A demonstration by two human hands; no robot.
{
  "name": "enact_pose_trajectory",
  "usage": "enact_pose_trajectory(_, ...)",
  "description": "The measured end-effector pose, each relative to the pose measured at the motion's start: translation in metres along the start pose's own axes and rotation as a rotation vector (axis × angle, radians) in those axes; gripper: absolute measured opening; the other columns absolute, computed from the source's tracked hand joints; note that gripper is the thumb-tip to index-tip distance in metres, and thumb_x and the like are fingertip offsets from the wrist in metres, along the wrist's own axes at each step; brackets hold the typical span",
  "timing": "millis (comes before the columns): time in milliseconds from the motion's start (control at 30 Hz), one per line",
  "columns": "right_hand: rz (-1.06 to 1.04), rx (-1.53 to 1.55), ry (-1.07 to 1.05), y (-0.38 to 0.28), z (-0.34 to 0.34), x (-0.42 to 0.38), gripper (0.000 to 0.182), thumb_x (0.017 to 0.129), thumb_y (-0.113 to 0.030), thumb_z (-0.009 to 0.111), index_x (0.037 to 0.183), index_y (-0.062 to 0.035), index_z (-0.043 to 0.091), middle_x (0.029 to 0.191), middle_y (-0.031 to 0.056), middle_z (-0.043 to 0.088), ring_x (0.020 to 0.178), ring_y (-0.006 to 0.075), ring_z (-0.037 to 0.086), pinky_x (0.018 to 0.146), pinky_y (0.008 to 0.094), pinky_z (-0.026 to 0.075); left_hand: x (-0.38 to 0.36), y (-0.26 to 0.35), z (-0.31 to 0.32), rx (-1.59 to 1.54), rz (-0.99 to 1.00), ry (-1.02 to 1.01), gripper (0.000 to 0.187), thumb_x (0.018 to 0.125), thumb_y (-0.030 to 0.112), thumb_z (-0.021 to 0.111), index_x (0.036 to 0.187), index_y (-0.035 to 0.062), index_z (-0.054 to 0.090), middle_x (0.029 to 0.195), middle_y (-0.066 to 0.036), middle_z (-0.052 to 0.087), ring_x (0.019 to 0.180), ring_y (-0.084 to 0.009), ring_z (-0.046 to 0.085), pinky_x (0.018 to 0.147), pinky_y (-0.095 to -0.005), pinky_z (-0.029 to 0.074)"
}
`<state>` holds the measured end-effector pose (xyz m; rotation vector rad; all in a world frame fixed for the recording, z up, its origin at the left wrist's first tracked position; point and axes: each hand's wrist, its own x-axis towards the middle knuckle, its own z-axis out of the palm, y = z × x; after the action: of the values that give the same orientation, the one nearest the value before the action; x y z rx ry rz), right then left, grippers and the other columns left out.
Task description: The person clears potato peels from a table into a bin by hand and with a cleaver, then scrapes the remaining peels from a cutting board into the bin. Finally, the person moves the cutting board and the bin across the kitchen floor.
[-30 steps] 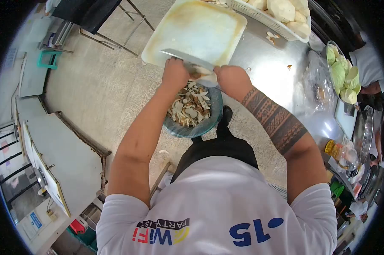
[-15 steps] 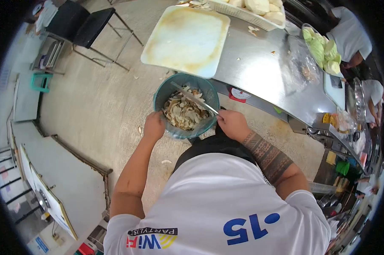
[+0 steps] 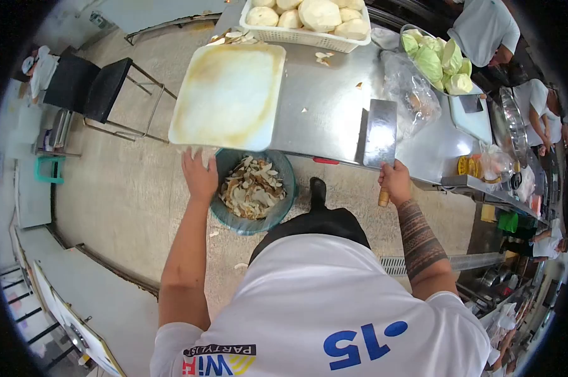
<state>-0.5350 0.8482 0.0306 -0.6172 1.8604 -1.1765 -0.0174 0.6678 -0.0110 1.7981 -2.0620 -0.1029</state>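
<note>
My left hand (image 3: 198, 174) grips the rim of a teal bin (image 3: 224, 217) full of brown and white peelings, held just below the table edge. My right hand (image 3: 395, 180) holds a cleaver (image 3: 381, 132) by its wooden handle, the broad blade lying flat on the steel table (image 3: 325, 116). A stained white cutting board (image 3: 229, 94) rests on the table and overhangs its edge, right above the bin.
A white basket (image 3: 309, 39) of peeled pale roots stands at the far edge. Cut cabbage (image 3: 436, 60) fills a clear bowl to the right, beside a plastic bag (image 3: 409, 94). Other people in white shirts work at the far right. A black chair (image 3: 86, 88) stands on the floor.
My right hand has swung the cleaver from over the bin up onto the table at the right. My left hand has shifted on the bin's rim, close under the cutting board.
</note>
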Motion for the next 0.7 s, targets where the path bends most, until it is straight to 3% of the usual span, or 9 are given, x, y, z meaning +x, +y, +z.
enact_pose_trajectory(200, 0.075, -0.063, -0.005, 0.014, -0.052, 0.046, 0.015, 0.102, -0.015, 0.064, 0.099, -0.0011, 0.059, 0.073, 0.004, 0.059, 0.059, 0.0139, 0.057, 0.054, 0.0315, 0.051, 0.142, 0.007, 0.054, -0.114, -0.274, 0.045, 0.075, 0.107, 0.05, 0.05, 0.154, -0.0078, 0.042, 0.165, -0.035, 0.024, 0.155, -0.0492, 0.021, 0.126, -0.0547, 0.02)
enact_pose_trajectory(300, 0.073, -0.095, -0.055, 0.016, -0.062, 0.06, 0.018, 0.103, -0.016, 0.064, 0.097, -0.0003, 0.059, 0.072, 0.0043, 0.059, 0.059, 0.0146, 0.059, 0.054, 0.0317, 0.051, 0.191, 0.043, 0.062, 0.019, -0.483, 0.004, 0.078, 0.107, 0.053, 0.047, 0.152, -0.011, 0.043, 0.163, -0.035, 0.028, 0.156, -0.0463, 0.022, 0.127, -0.0558, 0.017)
enact_pose_trajectory(400, 0.087, -0.12, -0.102, 0.017, -0.067, 0.079, 0.017, 0.102, -0.015, 0.064, 0.097, 0.0004, 0.059, 0.071, 0.0041, 0.059, 0.057, 0.0152, 0.059, 0.053, 0.0323, 0.051, 0.213, 0.078, 0.105, 0.047, -0.295, -0.076, 0.08, 0.109, 0.055, 0.039, 0.156, -0.0099, 0.036, 0.164, -0.033, 0.029, 0.156, -0.0449, 0.023, 0.125, -0.0625, 0.016)
enact_pose_trajectory(500, 0.133, -0.089, -0.152, 0.021, -0.069, 0.094, 0.016, 0.101, -0.014, 0.063, 0.097, 0.0007, 0.059, 0.071, 0.0043, 0.059, 0.055, 0.0157, 0.058, 0.051, 0.0329, 0.051, 0.19, 0.177, 0.147, -0.044, 0.056, -0.137, 0.077, 0.108, 0.048, 0.046, 0.156, -0.0108, 0.033, 0.166, -0.031, 0.029, 0.157, -0.0417, 0.023, 0.129, -0.0523, 0.015)
enact_pose_trajectory(533, 0.168, -0.024, -0.175, 0.013, -0.067, 0.093, 0.017, 0.101, -0.014, 0.064, 0.097, 0.0014, 0.058, 0.071, 0.0056, 0.06, 0.055, 0.0169, 0.06, 0.051, 0.0333, 0.052, 0.183, 0.207, 0.145, -0.206, 0.165, -0.149, 0.074, 0.107, 0.043, 0.051, 0.156, -0.0097, 0.036, 0.166, -0.03, 0.029, 0.157, -0.0415, 0.023, 0.13, -0.0514, 0.015)
enact_pose_trajectory(633, 0.209, -0.035, -0.219, 0.008, -0.072, 0.098, 0.018, 0.101, -0.014, 0.064, 0.099, 0.0029, 0.058, 0.07, 0.007, 0.061, 0.056, 0.0182, 0.063, 0.052, 0.0339, 0.054, 0.196, 0.261, 0.131, -0.268, 0.302, -0.337, 0.069, 0.104, 0.034, 0.052, 0.157, -0.0069, 0.037, 0.17, -0.026, 0.024, 0.158, -0.0425, 0.02, 0.13, -0.0527, 0.012)
enact_pose_trajectory(700, 0.232, 0.005, -0.249, 0.005, -0.074, 0.101, 0.018, 0.101, -0.013, 0.064, 0.101, 0.0039, 0.058, 0.07, 0.0071, 0.061, 0.055, 0.019, 0.064, 0.052, 0.0344, 0.056, 0.222, 0.266, 0.137, 0.0, 0.328, -0.297, 0.064, 0.101, 0.029, 0.053, 0.155, -0.0043, 0.042, 0.168, -0.027, 0.027, 0.158, -0.0427, 0.02, 0.129, -0.0558, 0.013)
